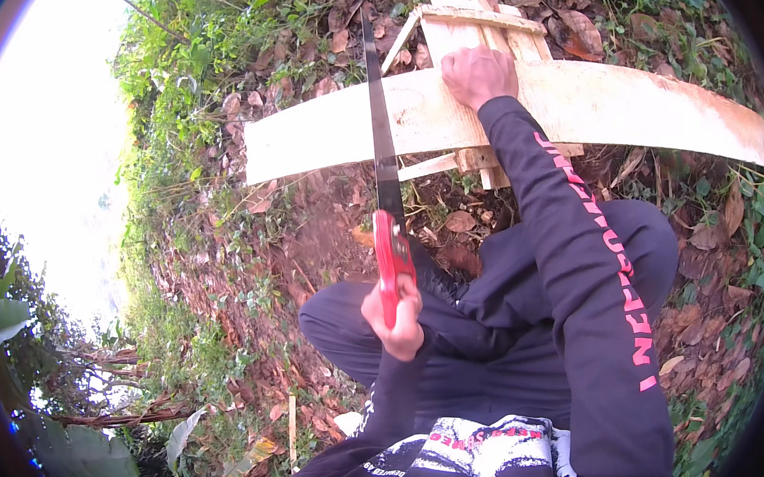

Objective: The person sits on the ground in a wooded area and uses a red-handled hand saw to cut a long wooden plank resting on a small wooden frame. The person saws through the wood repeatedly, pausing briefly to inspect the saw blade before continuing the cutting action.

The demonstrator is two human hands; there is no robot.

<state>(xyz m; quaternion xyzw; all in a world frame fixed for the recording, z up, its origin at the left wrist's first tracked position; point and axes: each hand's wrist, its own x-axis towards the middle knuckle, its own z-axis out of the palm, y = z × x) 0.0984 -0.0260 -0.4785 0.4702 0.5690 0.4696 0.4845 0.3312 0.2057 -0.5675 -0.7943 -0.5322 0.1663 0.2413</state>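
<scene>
My left hand [393, 315] is closed round the red handle [389, 251] of a hand saw. The saw's long dark blade [381, 129] points away from me and crosses a pale wooden plank [306, 136] left of its middle. From this angle I cannot tell how deep the teeth sit in the wood. My right hand [480, 75] bears down on the plank to the right of the blade, its fingers curled at the far edge. Beneath the plank is a small wooden stool or bench [483, 27] of rough boards, partly hidden by the plank and my right arm.
Dry brown leaves [579, 30] and bare soil cover the ground. Green plants [214, 65] grow on the far left, with broad leaves [80, 458] at lower left. A thin wood strip [292, 432] lies near my left elbow. My bent knees [339, 324] are close below the plank.
</scene>
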